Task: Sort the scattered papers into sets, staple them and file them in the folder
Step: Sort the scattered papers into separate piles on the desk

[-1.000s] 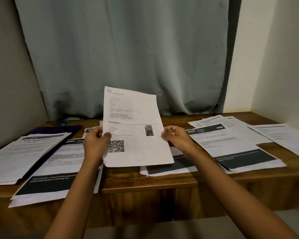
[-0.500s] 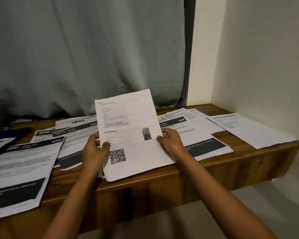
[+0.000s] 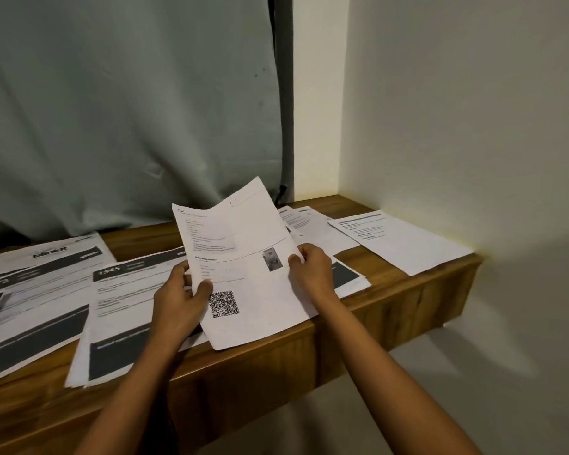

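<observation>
Both hands hold up one printed sheet (image 3: 243,257) with a QR code over the tabletop's (image 3: 391,300) front edge: the left hand (image 3: 178,300) pinches its left margin, the right hand (image 3: 311,267) grips its right edge. More papers (image 3: 119,310) lie spread along the tabletop, and a single sheet (image 3: 398,241) lies near the right end.

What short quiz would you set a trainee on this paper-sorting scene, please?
1. True or false: the left hand and right hand both grip the QR-code sheet.
2. Which number heads the banded paper beside the left hand? A 1945, B 2020, C 3007.
3. Fill in: the lone plain sheet lies at the table's ____ end.
Key: 1 true; 2 A; 3 right.
</observation>
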`<action>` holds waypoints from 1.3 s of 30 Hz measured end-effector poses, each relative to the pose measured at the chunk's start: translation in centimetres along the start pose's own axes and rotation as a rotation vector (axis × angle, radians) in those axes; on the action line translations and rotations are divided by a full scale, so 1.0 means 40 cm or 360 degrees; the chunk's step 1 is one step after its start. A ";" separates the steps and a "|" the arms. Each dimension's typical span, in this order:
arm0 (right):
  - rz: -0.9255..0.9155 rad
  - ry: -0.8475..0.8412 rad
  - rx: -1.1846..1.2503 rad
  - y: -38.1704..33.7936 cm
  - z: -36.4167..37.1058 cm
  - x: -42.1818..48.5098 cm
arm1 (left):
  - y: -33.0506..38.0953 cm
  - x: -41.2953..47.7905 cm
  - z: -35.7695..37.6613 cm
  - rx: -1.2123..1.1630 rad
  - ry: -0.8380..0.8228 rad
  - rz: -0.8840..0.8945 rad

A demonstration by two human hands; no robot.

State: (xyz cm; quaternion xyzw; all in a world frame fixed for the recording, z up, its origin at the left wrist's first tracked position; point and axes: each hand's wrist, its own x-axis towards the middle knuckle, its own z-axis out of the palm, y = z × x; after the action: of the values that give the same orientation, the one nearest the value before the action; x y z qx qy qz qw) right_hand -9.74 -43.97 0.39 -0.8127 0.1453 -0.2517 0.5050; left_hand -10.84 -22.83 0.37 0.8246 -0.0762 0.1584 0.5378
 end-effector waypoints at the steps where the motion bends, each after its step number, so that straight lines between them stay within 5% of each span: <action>1: 0.0013 0.0029 -0.0016 0.007 -0.007 0.009 | 0.006 0.002 0.017 0.0003 -0.0019 0.0014; 18: 0.0164 0.0337 0.0006 0.145 -0.206 0.163 | 0.035 -0.015 0.210 0.0321 -0.0402 0.0406; 26: 0.0361 0.0525 -0.0516 0.175 -0.419 0.355 | 0.000 -0.001 0.224 0.0716 -0.0687 0.0380; 35: 0.0124 0.0347 -0.1477 0.207 -0.470 0.424 | 0.013 -0.002 0.225 0.0826 -0.0818 0.0361; 39: -0.0335 -0.0233 -0.1098 0.184 -0.356 0.359 | 0.017 0.001 0.220 0.0859 -0.0913 0.0368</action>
State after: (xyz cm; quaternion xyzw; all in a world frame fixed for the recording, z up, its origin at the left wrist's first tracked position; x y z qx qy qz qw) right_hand -5.58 -64.94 2.74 -0.9616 0.1007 -0.1796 0.1816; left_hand -9.44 -31.14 -2.30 0.9328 -0.2709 -0.0043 0.2376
